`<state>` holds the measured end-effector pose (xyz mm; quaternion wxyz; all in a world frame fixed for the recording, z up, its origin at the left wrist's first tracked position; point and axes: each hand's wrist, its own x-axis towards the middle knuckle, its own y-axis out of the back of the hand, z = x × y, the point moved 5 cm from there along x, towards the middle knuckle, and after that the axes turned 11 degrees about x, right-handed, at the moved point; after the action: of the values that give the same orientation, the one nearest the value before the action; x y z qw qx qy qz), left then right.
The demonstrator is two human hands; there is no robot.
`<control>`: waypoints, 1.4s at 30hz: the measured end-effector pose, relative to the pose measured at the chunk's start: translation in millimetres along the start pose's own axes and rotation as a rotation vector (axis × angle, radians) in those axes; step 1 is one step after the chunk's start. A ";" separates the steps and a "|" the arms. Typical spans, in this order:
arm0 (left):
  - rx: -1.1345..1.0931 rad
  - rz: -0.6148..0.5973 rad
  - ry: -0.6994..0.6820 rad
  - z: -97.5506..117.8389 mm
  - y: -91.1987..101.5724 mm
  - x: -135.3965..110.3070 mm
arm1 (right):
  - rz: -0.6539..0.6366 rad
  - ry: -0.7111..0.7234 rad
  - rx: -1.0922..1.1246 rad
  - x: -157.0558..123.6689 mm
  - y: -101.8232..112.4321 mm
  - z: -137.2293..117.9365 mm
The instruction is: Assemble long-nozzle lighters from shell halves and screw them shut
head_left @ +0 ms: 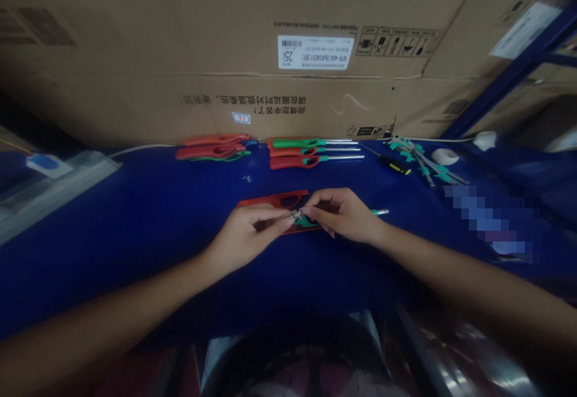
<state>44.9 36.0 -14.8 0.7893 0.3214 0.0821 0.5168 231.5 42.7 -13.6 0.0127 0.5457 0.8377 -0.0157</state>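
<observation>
Both hands meet over the middle of the blue tabletop. My left hand [247, 229] pinches at a small metallic piece [296, 214], too small to make out fully. From the other side, the fingertips of my right hand [349, 214] are pressed together on or beside this piece. Underneath lies an opened red lighter casing [270, 199]; one part with a handle loop shows behind the fingers. A green lighter part [306, 223] sits below the fingertips. To the right of my right hand pokes out a metal tube end [383, 212]. My hands hide much of the casing.
Assembled long-nosed lighters [295, 161] lie in a row at the back, with red casings [211, 149] to their left. A black-and-yellow screwdriver [394, 164], several metal tubes with green parts [419, 160] and a white roll [444, 157] are at right. A cardboard box [148, 54] stands behind.
</observation>
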 end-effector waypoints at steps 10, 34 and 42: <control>0.024 -0.003 -0.029 4.6 -1.8 0.5 | 0.022 0.009 -0.049 -2.3 -3.7 -2.5; 0.032 -0.019 -0.017 -4.1 -1.4 1.0 | -0.053 0.053 0.025 3.2 2.8 5.2; 0.028 -0.046 -0.046 -0.4 -2.6 1.8 | -0.037 0.084 -0.051 -0.2 -1.4 -1.7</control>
<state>47.5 37.0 -16.2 0.7980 0.3421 0.0784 0.4900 230.2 42.0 -11.8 -0.0090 0.5297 0.8477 0.0282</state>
